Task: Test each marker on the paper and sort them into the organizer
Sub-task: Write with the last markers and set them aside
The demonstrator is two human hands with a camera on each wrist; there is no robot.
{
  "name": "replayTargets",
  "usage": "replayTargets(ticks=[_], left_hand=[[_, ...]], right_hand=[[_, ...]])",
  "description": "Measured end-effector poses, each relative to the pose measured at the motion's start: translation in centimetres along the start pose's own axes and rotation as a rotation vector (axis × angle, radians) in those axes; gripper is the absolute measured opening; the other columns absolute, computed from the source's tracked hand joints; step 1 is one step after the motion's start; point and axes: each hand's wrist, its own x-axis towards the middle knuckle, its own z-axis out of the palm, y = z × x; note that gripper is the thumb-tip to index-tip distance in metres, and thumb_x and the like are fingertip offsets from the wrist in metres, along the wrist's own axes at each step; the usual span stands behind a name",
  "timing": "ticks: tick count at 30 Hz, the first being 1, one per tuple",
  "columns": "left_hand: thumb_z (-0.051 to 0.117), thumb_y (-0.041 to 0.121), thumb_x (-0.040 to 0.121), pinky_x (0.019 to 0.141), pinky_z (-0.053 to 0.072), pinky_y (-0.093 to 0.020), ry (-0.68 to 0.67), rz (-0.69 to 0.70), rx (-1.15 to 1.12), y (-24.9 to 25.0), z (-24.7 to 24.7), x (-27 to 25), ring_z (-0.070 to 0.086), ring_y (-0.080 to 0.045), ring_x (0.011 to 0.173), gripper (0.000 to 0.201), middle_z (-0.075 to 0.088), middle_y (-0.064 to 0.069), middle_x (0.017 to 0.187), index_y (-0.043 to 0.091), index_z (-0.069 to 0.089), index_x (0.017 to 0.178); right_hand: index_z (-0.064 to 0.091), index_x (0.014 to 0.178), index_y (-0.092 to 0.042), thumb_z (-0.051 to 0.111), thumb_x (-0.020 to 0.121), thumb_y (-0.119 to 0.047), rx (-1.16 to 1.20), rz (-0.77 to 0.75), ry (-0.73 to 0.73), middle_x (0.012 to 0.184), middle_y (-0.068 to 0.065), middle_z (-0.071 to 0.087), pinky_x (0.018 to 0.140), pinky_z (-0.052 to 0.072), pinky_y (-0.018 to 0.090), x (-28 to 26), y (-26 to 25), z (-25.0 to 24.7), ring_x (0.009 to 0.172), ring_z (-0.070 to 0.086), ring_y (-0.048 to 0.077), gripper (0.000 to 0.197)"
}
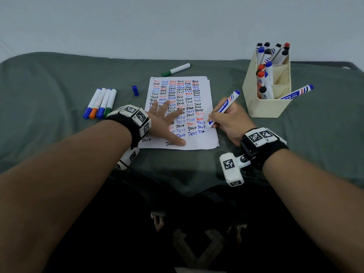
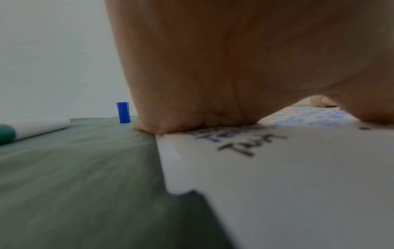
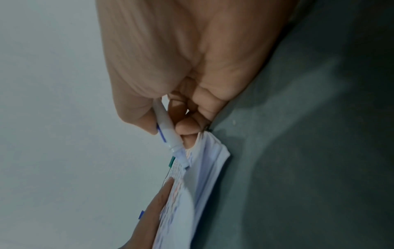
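A white sheet of paper (image 1: 199, 142) covered in rows of "Test" in red, blue and black lies in the middle of the table. My left hand (image 1: 167, 119) presses flat on the paper, fingers spread. My right hand (image 1: 226, 121) grips an uncapped blue whiteboard marker (image 1: 224, 108), whose tip (image 3: 185, 164) touches the paper near its lower right. The marker's blue cap (image 1: 135, 90) stands upright left of the sheet, also visible as a blue cap (image 2: 123, 112) in the left wrist view. A cream organizer (image 1: 266, 107) at the right holds several markers.
Several capped markers (image 1: 100, 103) in blue, orange and green lie side by side left of the paper. A green-capped marker (image 1: 175, 69) lies beyond the sheet's top edge. One blue marker (image 1: 297, 92) leans out of the organizer's front compartment. Grey-green cloth (image 1: 59, 134) covers the table.
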Motion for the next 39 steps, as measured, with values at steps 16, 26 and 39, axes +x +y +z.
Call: replayTargets(ticks=[16,26,39], left_hand=[[0.042,0.111,0.030,0.113,-0.009,-0.068,-0.004,0.005,-0.005,0.13,0.00,-0.19,-0.033,-0.030,0.147,0.138,-0.040,0.012,0.157,0.063,-0.029,0.139],[0.043,0.110,0.032,0.114,-0.009,-0.067,0.003,0.003,-0.006,0.13,-0.03,-0.27,-0.033,-0.029,0.147,0.137,-0.040,0.012,0.157,0.063,-0.028,0.139],[0.042,0.110,0.031,0.114,-0.008,-0.068,0.001,0.008,0.009,0.04,-0.04,-0.03,-0.033,-0.030,0.147,0.138,-0.040,0.011,0.157,0.062,-0.028,0.140]], right_hand=[[0.062,0.073,-0.019,0.073,0.074,-0.012,0.022,0.017,0.017,0.069,0.005,0.069,0.069,0.057,0.035,0.16,0.34,-0.18,0.069,0.067,0.023,0.013],[0.061,0.066,-0.029,0.074,0.070,-0.019,-0.004,0.018,0.050,0.068,0.004,0.066,0.068,0.056,0.033,0.20,0.26,-0.24,0.068,0.065,0.021,0.017],[0.063,0.067,-0.031,0.076,0.063,-0.027,0.006,0.028,0.055,0.069,0.002,0.067,0.069,0.055,0.033,0.36,0.53,-0.38,0.073,0.066,0.023,0.014]])
